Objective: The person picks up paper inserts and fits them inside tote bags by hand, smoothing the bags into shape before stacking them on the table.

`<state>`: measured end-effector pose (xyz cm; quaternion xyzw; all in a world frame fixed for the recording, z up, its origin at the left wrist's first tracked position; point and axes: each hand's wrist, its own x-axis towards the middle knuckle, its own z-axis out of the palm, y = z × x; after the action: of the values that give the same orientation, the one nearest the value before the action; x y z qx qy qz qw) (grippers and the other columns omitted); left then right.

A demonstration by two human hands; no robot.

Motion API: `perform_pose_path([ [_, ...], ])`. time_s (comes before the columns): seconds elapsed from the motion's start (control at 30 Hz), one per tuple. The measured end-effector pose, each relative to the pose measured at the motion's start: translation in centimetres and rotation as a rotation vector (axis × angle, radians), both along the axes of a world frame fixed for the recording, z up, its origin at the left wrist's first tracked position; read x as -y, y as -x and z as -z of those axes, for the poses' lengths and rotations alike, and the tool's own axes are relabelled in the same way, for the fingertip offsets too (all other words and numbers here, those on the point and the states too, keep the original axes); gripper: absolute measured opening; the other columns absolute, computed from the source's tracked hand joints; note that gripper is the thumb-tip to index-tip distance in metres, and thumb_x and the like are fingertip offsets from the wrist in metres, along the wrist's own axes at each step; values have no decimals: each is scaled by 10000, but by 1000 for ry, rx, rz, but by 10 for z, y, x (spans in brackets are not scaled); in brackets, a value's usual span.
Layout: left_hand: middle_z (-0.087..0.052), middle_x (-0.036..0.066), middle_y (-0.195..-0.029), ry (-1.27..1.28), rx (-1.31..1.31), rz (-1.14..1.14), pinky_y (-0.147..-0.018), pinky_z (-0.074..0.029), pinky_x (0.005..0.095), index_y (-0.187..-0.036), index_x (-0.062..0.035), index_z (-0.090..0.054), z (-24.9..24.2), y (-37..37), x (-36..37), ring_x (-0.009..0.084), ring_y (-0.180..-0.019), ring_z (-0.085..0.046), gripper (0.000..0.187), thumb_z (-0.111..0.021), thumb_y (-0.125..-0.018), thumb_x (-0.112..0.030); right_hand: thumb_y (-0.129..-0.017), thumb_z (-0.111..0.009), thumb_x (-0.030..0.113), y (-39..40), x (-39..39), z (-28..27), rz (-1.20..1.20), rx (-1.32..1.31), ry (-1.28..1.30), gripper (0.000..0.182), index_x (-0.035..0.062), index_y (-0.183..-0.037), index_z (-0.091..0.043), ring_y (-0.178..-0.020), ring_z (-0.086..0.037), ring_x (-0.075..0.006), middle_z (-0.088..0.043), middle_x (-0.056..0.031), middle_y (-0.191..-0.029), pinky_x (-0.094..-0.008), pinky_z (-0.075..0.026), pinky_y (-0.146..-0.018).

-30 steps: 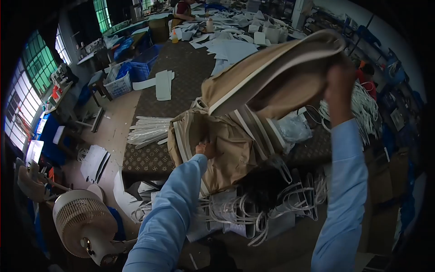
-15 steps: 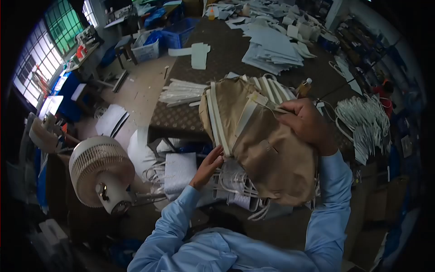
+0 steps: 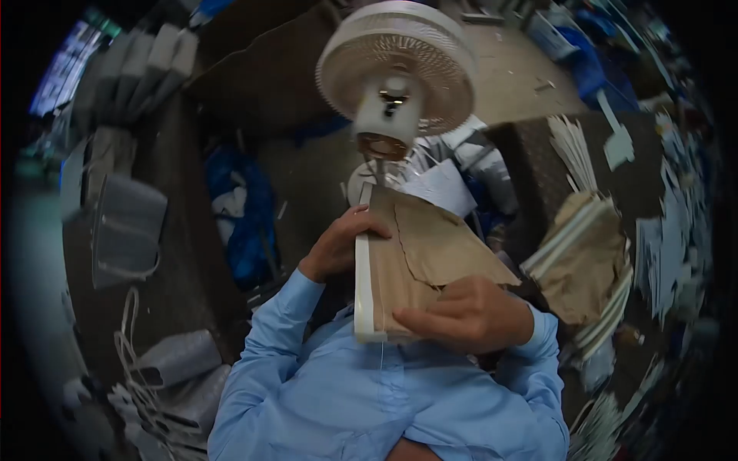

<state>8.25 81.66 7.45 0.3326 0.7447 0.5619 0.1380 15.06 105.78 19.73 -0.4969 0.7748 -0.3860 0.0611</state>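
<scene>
Held in front of my chest is a brown panel [image 3: 427, 238] with a white strip along its left edge and a dark wavy line down its face. My left hand [image 3: 346, 240] grips that left edge near the top, thumb over the front. My right hand [image 3: 477, 315] is closed on the panel's lower right part, its fingers curled and the index finger lying along the surface. On the table to the right rests a brown fabric pile [image 3: 580, 265] with white strips, apart from both hands.
A white fan [image 3: 396, 69] stands just beyond the panel. At left, a grey bag [image 3: 127, 227] sits on a brown surface, and grey pieces with cord handles [image 3: 181, 359] lie nearer. White sheets [image 3: 669, 223] cover part of the right-hand table [image 3: 530, 157]. A blue bundle [image 3: 242, 215] lies low at left.
The view has swung left, toward the fan. My hands have left the brown pile on the table, and a brown panel is now held close to my chest between them.
</scene>
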Motion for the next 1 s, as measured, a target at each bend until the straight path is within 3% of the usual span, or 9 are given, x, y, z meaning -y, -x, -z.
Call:
perform_pose_path([
  [0.17,-674,72,-896,149,-225,-515,-942,-404,417,-900,-65,-644,1,-54,115,250,-874,-636,155,-666,-747,-62,-690,-676,107,64,63,11,-279,74,-14,504,68,-1188,-612,-501,-548,-190,-540,-25,-635,-321,-428,-460],
  [0.33,-628,75,-801,360,-418,-733,-743,-462,381,-795,-68,-602,10,-50,193,275,-793,-619,121,-645,-686,-37,-780,-663,48,159,116,51,-553,696,-218,488,4,-1255,-561,-1033,-617,-293,-607,-194,-1172,-338,-484,-857],
  [0.4,-612,68,-761,486,-455,-708,-716,-455,374,-765,-75,-590,32,-32,211,276,-750,-610,84,-632,-693,-70,-777,-697,123,167,144,60,-230,914,26,543,-53,-1260,-525,-1134,-567,-313,-587,-205,-1214,-374,-423,-968],
  [0.57,-626,50,-741,784,-482,-605,-711,-428,339,-791,-116,-617,68,34,218,231,-751,-629,73,-601,-720,-111,-689,-775,287,160,294,94,-159,167,-492,623,-33,-1179,-564,-1010,-626,-357,-620,-242,-1121,-405,-497,-841],
  [0.63,-628,46,-733,773,-467,-564,-716,-424,345,-805,-123,-624,67,46,235,223,-759,-635,87,-602,-722,-113,-669,-791,286,155,331,145,162,-125,-760,510,8,-1054,-607,-859,-640,-406,-666,-219,-932,-438,-518,-710],
  [0.73,-636,57,-770,823,-433,-595,-825,-425,393,-809,-109,-627,50,65,266,219,-796,-644,92,-618,-721,-134,-706,-744,255,183,364,139,231,43,-542,324,26,-903,-626,-772,-640,-405,-661,-199,-769,-457,-507,-630],
  [0.87,-631,107,-957,728,-632,-1061,-1020,-334,486,-933,-87,-616,-2,67,327,250,-949,-612,209,-678,-757,-182,-764,-646,168,238,374,178,273,156,-586,234,-12,-914,-637,-845,-640,-423,-659,-243,-864,-435,-508,-684],
  [0.93,-621,128,-1034,450,-538,-1353,-985,-376,481,-1027,-74,-602,-26,65,389,289,-1011,-587,267,-683,-789,-164,-771,-637,180,276,378,189,269,101,-485,247,-21,-914,-635,-849,-637,-427,-655,-251,-869,-442,-501,-695],
  [1.0,-619,137,-1083,498,-470,-1579,-930,-427,445,-1056,-47,-608,-39,65,451,317,-1011,-589,267,-674,-812,-134,-778,-628,193,309,389,194,274,56,-383,262,-30,-914,-634,-854,-634,-431,-650,-259,-875,-448,-495,-706],
])
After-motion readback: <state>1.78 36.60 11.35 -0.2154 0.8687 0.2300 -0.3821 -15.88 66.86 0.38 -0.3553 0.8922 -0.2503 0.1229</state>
